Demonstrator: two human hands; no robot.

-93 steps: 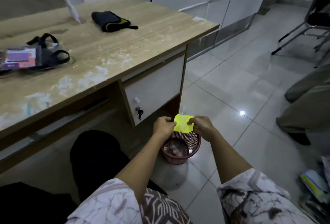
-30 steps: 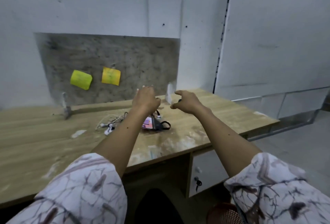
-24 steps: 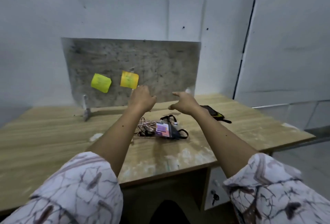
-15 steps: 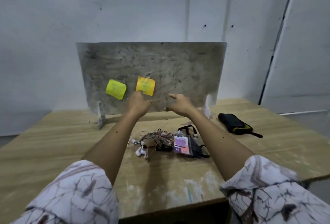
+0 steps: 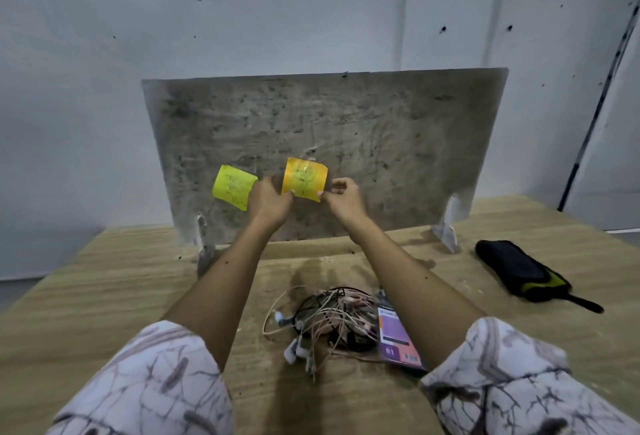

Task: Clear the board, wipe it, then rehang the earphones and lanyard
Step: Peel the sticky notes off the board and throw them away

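Note:
A scuffed grey board (image 5: 381, 143) stands upright at the back of the wooden desk (image 5: 104, 296). Two sticky notes hang on it: a yellow-green note (image 5: 232, 188) and an orange note (image 5: 304, 177). My left hand (image 5: 268, 201) pinches the orange note's lower left corner. My right hand (image 5: 343, 197) pinches its lower right corner. On the desk in front of me lies a tangle of earphones (image 5: 322, 320). Beside it is the lanyard with its purple badge (image 5: 394, 337), partly hidden by my right arm.
A black pouch with yellow-green trim (image 5: 519, 270) lies on the desk at the right. The board rests on two small feet (image 5: 446, 226). A pale wall rises behind the board.
I turned from the bin on the floor back to the desk. Both hands rose to the board and took hold of the orange note's lower corners.

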